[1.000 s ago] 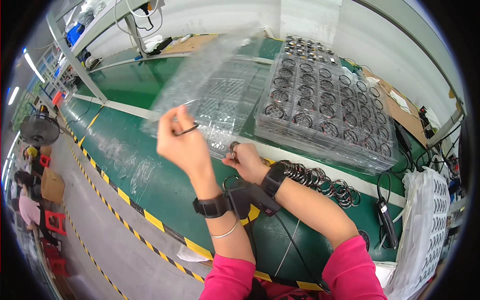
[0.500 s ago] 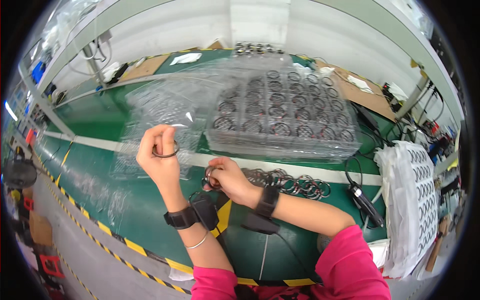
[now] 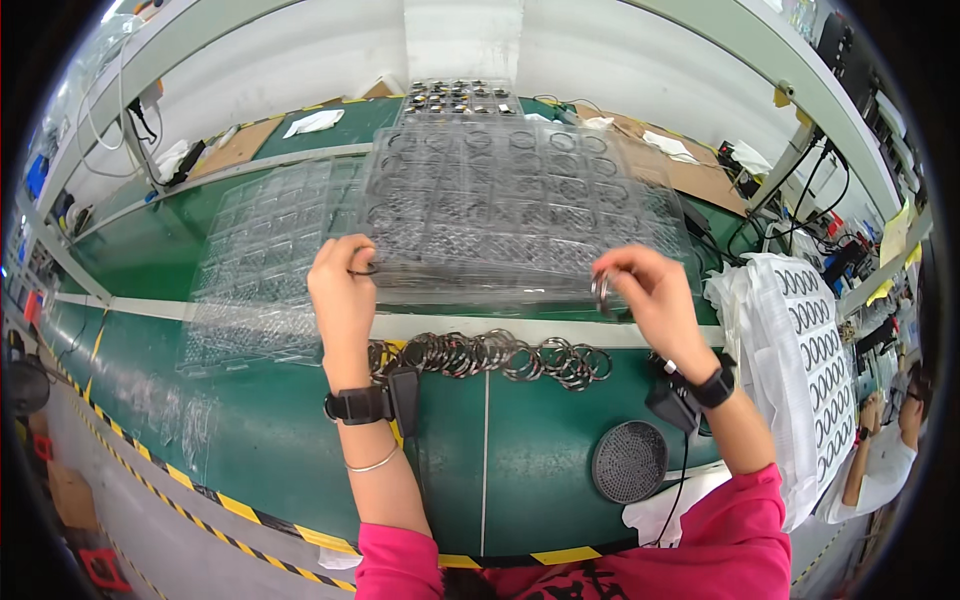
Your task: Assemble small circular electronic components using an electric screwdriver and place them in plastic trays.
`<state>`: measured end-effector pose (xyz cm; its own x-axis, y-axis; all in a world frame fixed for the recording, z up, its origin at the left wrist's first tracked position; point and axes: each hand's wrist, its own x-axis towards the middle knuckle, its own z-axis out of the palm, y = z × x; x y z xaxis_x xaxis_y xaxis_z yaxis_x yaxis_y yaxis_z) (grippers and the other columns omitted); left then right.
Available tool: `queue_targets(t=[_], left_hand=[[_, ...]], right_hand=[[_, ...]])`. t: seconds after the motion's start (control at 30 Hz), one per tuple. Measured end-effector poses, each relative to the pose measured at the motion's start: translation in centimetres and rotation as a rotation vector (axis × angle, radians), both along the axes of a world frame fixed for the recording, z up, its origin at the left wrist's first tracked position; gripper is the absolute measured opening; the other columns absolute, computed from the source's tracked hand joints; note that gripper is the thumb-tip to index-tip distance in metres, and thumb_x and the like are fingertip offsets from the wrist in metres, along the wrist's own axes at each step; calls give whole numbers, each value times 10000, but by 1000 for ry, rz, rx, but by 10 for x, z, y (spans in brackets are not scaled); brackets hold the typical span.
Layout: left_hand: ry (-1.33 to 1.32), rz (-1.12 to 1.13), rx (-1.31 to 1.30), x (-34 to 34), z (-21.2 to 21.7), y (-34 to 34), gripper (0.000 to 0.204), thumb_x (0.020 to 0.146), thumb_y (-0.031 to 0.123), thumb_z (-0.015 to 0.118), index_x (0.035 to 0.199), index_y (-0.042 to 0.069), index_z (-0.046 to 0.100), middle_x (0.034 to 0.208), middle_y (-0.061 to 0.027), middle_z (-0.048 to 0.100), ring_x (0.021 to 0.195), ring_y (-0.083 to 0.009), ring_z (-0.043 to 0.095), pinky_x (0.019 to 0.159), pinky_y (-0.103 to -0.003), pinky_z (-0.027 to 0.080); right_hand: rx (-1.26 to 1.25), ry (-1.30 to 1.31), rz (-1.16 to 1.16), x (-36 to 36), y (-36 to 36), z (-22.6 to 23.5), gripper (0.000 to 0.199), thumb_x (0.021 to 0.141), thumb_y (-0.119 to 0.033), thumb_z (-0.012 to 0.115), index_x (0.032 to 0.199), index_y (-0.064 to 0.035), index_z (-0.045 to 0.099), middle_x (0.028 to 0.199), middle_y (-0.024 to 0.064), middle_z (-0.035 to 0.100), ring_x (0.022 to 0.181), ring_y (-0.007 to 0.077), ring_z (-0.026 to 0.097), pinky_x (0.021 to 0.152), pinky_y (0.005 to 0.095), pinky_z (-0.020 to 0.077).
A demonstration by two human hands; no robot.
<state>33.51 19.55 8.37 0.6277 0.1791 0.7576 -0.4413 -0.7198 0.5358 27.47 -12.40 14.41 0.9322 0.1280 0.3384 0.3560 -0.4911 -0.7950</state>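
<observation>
My left hand is closed in a pinch on a dark ring, at the front left corner of a stack of clear plastic trays. My right hand is at the stack's front right, closed on several thin dark rings that hang from its fingertips. The trays have rows of round pockets, and the top one looks see-through. Between my arms, a long row of loose dark rings lies overlapping on the green table.
More clear trays lie left of the stack. A round grey perforated dish sits near my right forearm. White sheets bearing dark rings stand at the right. Behind is a tray of small parts. A person is at far right.
My hands have moved apart: the right went right and forward with rings, the left slightly right to the stack's corner. The dark rings on top of the stack no longer show clearly.
</observation>
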Motion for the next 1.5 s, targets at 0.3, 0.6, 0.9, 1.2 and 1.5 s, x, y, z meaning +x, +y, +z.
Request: queue_targets(t=[0.3, 0.6, 0.9, 1.2, 1.5], left_hand=[[144, -58, -178, -8, 13, 16, 291, 796, -69, 576, 1062, 40, 534, 726, -33, 456, 628, -123, 419, 582, -281, 388], [185, -384, -273, 4, 23, -89, 125, 901, -1, 485, 1024, 1, 502, 730, -88, 668, 630, -149, 593, 588, -273, 452], [269, 116, 435, 29, 25, -113, 153, 822, 151, 644, 834, 1, 669, 769, -164, 664, 718, -351, 642, 682, -428, 496], [253, -130, 119, -8, 20, -72, 255, 754, 127, 711, 974, 10, 656, 963, -159, 614, 923, -355, 590, 830, -407, 458], [858, -209, 332, -62, -37, -38, 578, 720, 27, 693, 1262, 166, 546, 1258, -102, 522, 1161, -341, 437, 969, -477, 399]], right_hand=[[-160, -131, -115, 107, 19, -23, 166, 791, -86, 669, 941, -48, 731, 826, 105, 601, 713, 181, 600, 660, 306, 487], [-395, 92, 42, 113, -6, 12, 262, 755, -155, 722, 980, -21, 708, 781, 195, 673, 686, 259, 643, 674, 318, 496], [-522, -298, -47, 62, -33, 9, 197, 790, -94, 685, 969, -11, 679, 832, 142, 595, 616, 240, 578, 604, 330, 476], [-833, 84, 195, -5, -1, -70, 337, 842, -260, 636, 924, 66, 602, 848, 240, 606, 852, 394, 562, 765, 446, 457], [-840, 362, 282, 0, -13, -72, 258, 709, -92, 685, 911, 9, 561, 1053, 207, 480, 962, 379, 474, 875, 419, 432]])
